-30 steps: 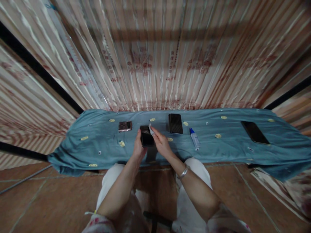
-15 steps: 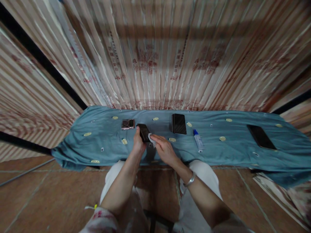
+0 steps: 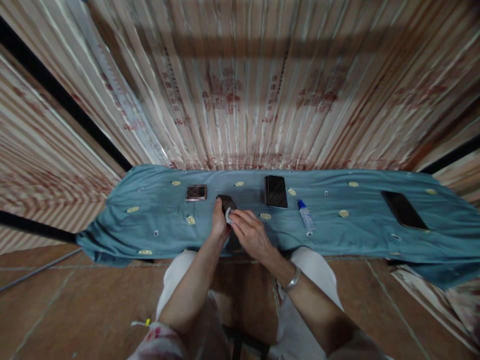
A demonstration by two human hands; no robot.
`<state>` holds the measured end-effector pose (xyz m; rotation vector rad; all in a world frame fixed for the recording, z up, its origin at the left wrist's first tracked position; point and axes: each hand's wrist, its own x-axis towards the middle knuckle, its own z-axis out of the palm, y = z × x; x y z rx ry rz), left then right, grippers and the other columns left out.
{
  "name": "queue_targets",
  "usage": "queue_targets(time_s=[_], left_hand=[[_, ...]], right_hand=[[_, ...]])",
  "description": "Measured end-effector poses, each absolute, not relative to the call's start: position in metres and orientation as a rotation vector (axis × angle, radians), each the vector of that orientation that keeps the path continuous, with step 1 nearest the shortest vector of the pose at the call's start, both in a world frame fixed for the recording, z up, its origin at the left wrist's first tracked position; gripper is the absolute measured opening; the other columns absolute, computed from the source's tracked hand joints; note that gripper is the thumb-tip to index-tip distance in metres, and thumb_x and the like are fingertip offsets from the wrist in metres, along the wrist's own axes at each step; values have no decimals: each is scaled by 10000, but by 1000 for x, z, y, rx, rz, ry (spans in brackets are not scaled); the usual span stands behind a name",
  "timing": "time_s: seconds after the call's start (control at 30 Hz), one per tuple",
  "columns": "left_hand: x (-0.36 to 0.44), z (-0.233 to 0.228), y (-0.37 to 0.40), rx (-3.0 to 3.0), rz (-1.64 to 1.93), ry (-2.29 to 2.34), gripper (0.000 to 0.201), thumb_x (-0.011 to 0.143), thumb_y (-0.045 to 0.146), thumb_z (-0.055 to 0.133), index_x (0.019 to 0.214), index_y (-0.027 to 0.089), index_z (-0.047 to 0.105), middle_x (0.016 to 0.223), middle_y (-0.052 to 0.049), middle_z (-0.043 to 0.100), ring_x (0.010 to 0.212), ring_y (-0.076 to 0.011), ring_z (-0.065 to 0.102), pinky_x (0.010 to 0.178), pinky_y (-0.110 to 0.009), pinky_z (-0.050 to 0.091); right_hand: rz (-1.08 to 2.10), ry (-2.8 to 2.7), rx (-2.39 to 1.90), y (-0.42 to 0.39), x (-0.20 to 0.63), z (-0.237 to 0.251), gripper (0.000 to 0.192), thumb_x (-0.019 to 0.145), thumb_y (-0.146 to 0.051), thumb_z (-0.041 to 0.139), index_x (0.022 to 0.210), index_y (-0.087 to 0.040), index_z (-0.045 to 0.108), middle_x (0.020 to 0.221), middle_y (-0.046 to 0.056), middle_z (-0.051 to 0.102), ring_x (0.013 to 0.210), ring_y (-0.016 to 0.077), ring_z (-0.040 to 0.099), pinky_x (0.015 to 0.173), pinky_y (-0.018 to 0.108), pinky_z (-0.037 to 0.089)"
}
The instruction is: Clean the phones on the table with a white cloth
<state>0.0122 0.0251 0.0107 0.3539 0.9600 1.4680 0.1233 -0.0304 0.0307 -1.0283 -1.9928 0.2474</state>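
The left hand (image 3: 218, 226) grasps a small black rectangular phone (image 3: 226, 204), fingers wrapped along its left edge, holding it tilted above the surface covered with a teal cloth dotted with yellow medallions (image 3: 157, 220). The right hand (image 3: 250, 233) is clenched on a small white wipe (image 3: 228, 215), pinched between thumb and fingers and pressed against the lower part of the phone's face. A silver bangle (image 3: 293, 280) sits on the right wrist.

Positions relative to the held phone:
- Just left: a small checker-patterned rectangular device (image 3: 195, 192), lying flat.
- Right: a larger black phone with a glossy face (image 3: 276, 191), lying flat.
- Further right: a small clear bottle with a blue cap (image 3: 306, 217), lying on its side.
- Far right: a third dark flat phone (image 3: 404, 210), well apart.

Risks, as a judgement:
- The phone is supported by one hand only, close to the near edge of the surface. Sideways wipe pressure could twist it out of the grip; it would drop to the tiled floor (image 3: 75, 310).
- The loose cloth overhangs the edge. A forearm dragging it could shift the flat devices and roll the bottle.
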Motion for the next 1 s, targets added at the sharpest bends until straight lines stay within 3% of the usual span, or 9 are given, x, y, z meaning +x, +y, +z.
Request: queue_targets(time_s=[0.17,0.57,1.0], left_hand=[[20,25,23,143,1418,973,357,904,419,473,674,163,568,561,17,568,482,-84,528,523,-204,451],[17,44,16,75,1366,946,406,962,382,360,760,130,606,603,-15,610,493,-111,554,485,-218,431],[23,33,8,126,1260,958,398,877,481,526,665,146,556,548,6,580,472,-87,538,489,-191,431]], right_hand=[[185,-2004,-1041,-28,123,25,309,965,-234,412,1132,-208,671,1117,107,666,1042,230,585,933,394,503],[-43,-1976,-998,-26,139,24,238,948,-189,474,1117,-169,641,1073,110,675,985,213,591,888,366,528],[-18,-2025,-955,-33,128,23,261,951,-209,478,1158,-166,632,1102,106,669,1024,212,589,908,363,528]])
